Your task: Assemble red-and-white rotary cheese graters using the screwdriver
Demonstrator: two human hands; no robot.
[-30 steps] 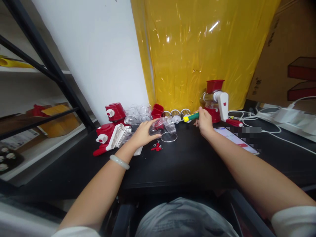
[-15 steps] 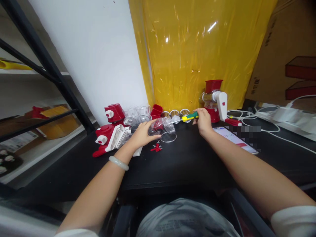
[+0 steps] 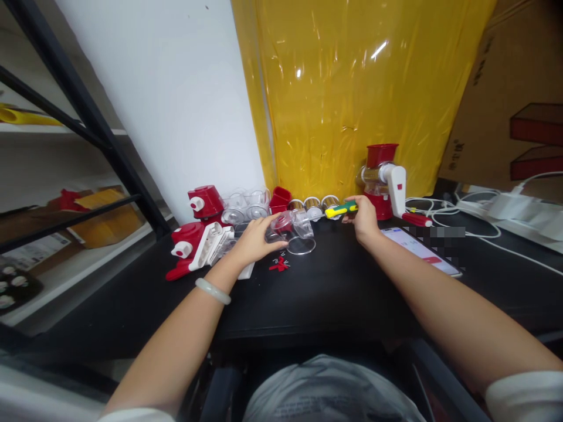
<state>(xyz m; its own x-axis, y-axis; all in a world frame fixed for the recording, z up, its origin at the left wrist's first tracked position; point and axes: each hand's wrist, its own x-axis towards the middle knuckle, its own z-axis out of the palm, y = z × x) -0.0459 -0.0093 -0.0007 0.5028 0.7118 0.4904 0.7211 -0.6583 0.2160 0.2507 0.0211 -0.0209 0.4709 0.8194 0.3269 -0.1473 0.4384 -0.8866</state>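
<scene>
My left hand (image 3: 257, 239) is wrapped round a clear plastic housing (image 3: 302, 225) with a red part inside, tipped on its side above the black table. My right hand (image 3: 363, 219) grips a green and yellow screwdriver (image 3: 342, 209), its shaft pointing left at the housing's clear end. Whether the tip sits in a screw is too small to tell. Below the housing lies a clear round rim (image 3: 301, 245). Small red pieces (image 3: 278, 265) and several screws (image 3: 285, 261) lie on the table in front of my left hand.
An assembled red and white rotary grater (image 3: 380, 176) stands at the back right, near a phone (image 3: 422, 252) and white cables (image 3: 477, 217). Red bases (image 3: 206, 201), clear cups (image 3: 246, 202), a white crank arm (image 3: 204, 246) and metal grater drums (image 3: 313, 206) stand or lie left and behind.
The screwdriver handle and my right hand have shifted very slightly, with the shaft still at the housing. My left hand keeps its hold. The whole view has moved a little.
</scene>
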